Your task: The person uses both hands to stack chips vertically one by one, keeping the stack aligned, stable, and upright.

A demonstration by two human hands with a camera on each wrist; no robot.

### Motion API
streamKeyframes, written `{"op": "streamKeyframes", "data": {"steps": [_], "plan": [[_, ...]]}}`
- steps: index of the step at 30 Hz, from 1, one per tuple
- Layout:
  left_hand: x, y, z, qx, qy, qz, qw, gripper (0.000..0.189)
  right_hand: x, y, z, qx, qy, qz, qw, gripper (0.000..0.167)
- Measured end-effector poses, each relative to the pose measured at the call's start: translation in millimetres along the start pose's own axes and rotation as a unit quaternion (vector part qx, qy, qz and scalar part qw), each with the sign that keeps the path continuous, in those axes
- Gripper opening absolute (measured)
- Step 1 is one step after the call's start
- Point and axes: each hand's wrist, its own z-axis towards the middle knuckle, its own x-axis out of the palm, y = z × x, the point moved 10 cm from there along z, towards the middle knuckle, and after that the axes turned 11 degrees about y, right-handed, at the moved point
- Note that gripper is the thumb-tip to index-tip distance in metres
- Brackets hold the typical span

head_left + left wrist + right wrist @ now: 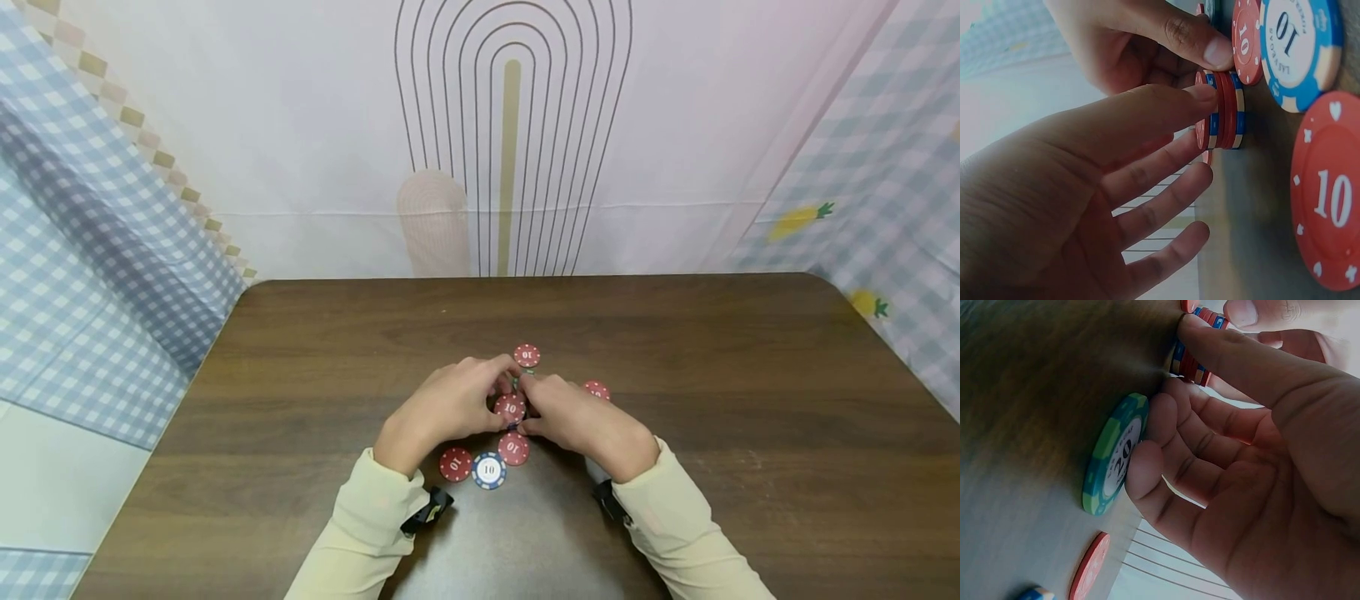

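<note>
A short stack of red and blue-edged poker chips stands on the table between the two hands, topped by a red chip marked 10. My left hand grips it from the left. In the left wrist view its thumb lies against the stack's edge, with the other fingers spread behind. From the right, my right hand pinches the stack between thumb and forefinger; its other fingertips are right at a green chip marked 20, seen in the right wrist view.
In front of the stack lie a red chip, a blue and white chip and another red chip. Farther back is a red chip, and one more shows behind the right hand. Patterned cloths hang around the wooden table.
</note>
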Motion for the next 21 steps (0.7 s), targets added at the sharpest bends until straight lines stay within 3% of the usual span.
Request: {"op": "streamKeyframes", "data": {"steps": [12,21], "plan": [[-5.3,0.9,-7.0,-0.024,0.006,0.019,0.9995,0.046,1,-2,1.0,0.008,0.005,0.01,0.9999,0.021],[-14.6,-1.0,-25.4,-0.08,0.036,0.083,0.9926,0.041,0,-1,0.2,0.005,-0.001,0.003,1.0,0.021]]}}
